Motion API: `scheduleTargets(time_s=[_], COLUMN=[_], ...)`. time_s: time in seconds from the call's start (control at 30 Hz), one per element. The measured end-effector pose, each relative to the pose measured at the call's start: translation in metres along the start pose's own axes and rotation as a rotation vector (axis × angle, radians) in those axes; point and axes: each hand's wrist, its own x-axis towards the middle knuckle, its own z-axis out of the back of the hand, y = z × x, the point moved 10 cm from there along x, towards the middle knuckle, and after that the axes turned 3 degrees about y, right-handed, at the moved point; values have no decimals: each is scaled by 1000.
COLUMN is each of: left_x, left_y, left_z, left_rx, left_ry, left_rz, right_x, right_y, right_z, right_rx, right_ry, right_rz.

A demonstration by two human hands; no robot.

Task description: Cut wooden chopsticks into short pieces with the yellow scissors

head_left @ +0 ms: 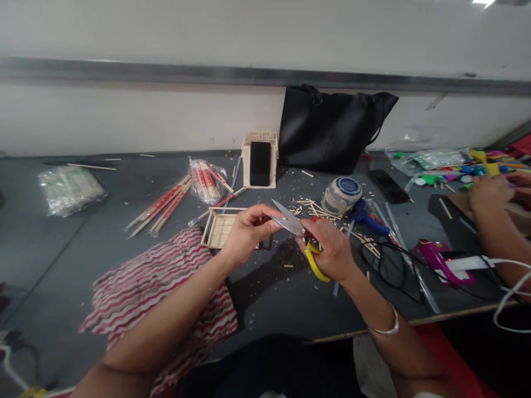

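Scissors (289, 222) with a yellow and red handle are gripped in my right hand (334, 251). Their blades point up and left, toward my left hand (249, 231). The thumb and fingers of that left hand are pinched together at the blade tips; anything between them is too small to make out. Just behind the left wrist sits a small tray-like frame (218, 230) made of thin wooden sticks, partly hidden by the hand. Many cut stick pieces (317, 210) lie beyond the scissors, beside a glass jar (341, 195) with a blue lid.
A phone (260, 163) leans on a wooden stand at the back, beside a black bag (332, 130). Chopsticks (164, 207) and a striped cloth (166, 284) lie left. A blue glue gun (369, 217) and cables are right, where another person's hands (492, 193) work.
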Motion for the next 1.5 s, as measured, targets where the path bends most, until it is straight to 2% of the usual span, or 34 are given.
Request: scheduleTargets(time_s=[0.3, 0.73, 0.93, 1.2, 1.5], left_x=[4, 6, 6, 7, 10], left_y=[4, -4, -1, 6, 10], left_z=[7, 5, 10, 7, 7], left_rx=[36, 51, 88, 51, 34], left_ry=[11, 37, -8, 21, 56], left_rz=[33, -5, 3, 29, 29], right_x=[-1, -4, -8, -7, -4], right_y=[-4, -6, -12, -14, -11], right_z=[-6, -12, -19, -19, -16], right_rx=[-11, -20, 18, 34, 21], right_ry=[71, 124, 159, 98, 99], right_rz=[-16, -36, -73, -77, -35])
